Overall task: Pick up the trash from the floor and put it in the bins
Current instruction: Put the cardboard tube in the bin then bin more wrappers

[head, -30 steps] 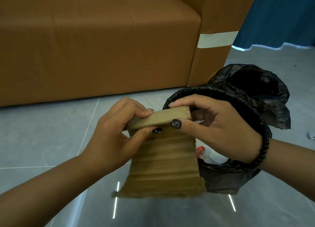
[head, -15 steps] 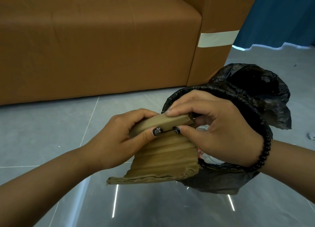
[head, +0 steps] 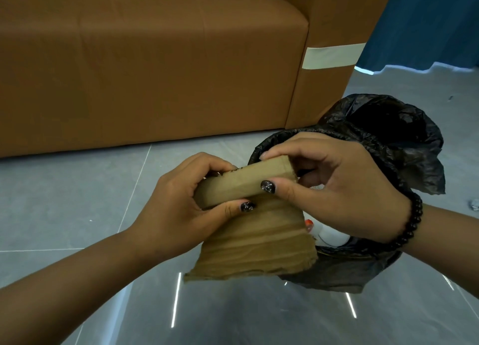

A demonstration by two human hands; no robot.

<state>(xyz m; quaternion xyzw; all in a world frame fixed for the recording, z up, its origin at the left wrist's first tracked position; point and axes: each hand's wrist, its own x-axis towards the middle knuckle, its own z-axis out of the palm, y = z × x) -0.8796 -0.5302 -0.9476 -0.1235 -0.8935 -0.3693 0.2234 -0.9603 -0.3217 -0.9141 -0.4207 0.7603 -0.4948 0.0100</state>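
The cardboard [head: 248, 243] hangs below the fingers, its top edge rolled over and pinched by both the left hand [head: 178, 209] and the right hand [head: 334, 189]. It looks light, fairly stiff and creasing along its flutes; the rolled edge seems the firmest hold. Just beyond the fingers sits the bin [head: 388, 147], black-lined; farther off, a brown sofa [head: 155, 67].
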